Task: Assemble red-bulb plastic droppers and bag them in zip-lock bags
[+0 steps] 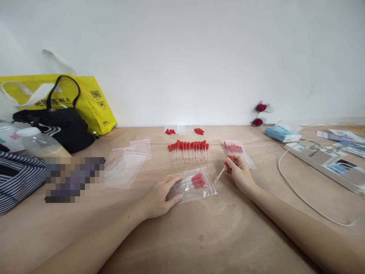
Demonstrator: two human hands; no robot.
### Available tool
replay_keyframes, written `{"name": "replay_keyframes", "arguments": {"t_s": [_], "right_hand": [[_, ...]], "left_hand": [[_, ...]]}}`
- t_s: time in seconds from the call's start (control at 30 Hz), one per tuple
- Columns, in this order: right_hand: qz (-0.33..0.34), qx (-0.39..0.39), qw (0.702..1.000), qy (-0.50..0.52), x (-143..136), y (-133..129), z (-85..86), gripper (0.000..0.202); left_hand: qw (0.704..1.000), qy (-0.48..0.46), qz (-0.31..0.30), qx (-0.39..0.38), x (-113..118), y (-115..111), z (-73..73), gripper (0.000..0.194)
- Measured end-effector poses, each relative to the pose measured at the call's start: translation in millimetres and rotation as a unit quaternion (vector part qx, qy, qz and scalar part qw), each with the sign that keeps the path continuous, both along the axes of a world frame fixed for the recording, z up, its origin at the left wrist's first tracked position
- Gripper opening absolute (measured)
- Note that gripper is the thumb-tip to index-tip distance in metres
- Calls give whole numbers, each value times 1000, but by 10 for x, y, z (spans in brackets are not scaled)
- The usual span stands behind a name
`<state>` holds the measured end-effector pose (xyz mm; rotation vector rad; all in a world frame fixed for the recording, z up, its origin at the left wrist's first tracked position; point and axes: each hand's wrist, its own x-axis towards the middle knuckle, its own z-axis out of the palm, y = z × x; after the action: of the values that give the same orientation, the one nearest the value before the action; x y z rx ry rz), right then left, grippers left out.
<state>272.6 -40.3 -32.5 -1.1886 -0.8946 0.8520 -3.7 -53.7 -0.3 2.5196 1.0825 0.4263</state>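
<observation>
My left hand grips the closed end of a clear zip bag, thumb below and fingers above. Inside that bag lie several glass droppers with red rubber bulbs. To its right, my right hand pinches one dropper by its red bulb, the glass tip slanting down toward the bag's red-lined mouth. A row of loose droppers lies beyond the bag. Behind my right hand is another zip bag with red-bulbed droppers in it.
Flat zip bags lie on the left of the table. Two filled bags rest by the wall. At left stand a yellow bag, a black bag and a bottle. A tissue pack and power strip sit right.
</observation>
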Motion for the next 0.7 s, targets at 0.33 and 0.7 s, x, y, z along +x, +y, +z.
{"name": "replay_keyframes", "arguments": {"t_s": [0.33,0.7], "right_hand": [[82,-33,993,76,-154,-142,25,38],[122,-29,991,55,-51,-154,21,40]], "left_hand": [[1000,9,-7,3,6,2,9,44],[1000,0,-6,1,5,-1,19,43]]}}
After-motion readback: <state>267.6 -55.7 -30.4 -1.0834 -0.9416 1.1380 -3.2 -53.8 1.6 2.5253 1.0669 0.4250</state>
